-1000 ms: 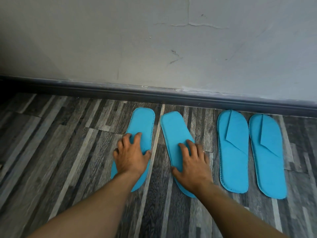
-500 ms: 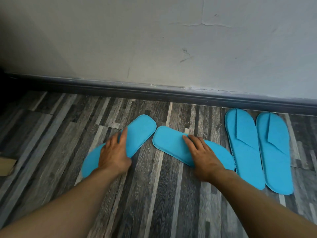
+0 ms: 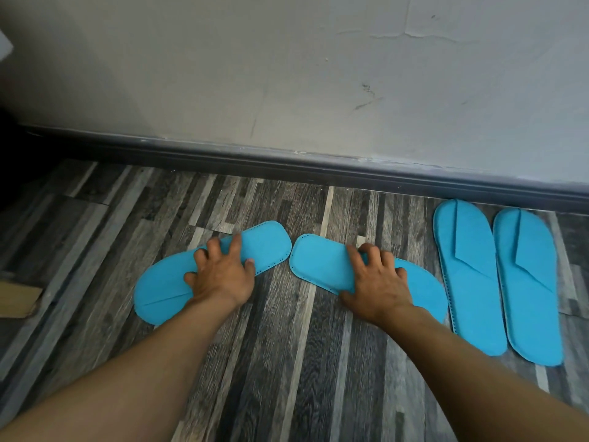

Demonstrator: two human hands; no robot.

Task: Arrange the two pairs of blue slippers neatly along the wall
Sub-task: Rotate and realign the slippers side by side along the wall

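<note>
Two flat blue slippers lie almost sideways on the floor, their rounded ends nearly touching in the middle. My left hand point(image 3: 221, 272) presses down on the left slipper point(image 3: 165, 288), fingers curled over its far edge. My right hand point(image 3: 377, 282) grips the right slipper point(image 3: 315, 264) the same way, covering its middle. The other pair stands side by side at the right, toes against the skirting: one slipper point(image 3: 468, 282) and its mate point(image 3: 529, 291), each with a folded strap flap.
A dark skirting board point(image 3: 318, 167) runs along the foot of a pale, cracked wall point(image 3: 287, 74). The floor is grey striped wood-look flooring point(image 3: 287, 362). A brown cardboard piece point(image 3: 16, 298) lies at the left edge.
Both slippers under my hands have swung from pointing at the wall to lying nearly sideways, heels outward. The view shifted left; the right pair has not moved.
</note>
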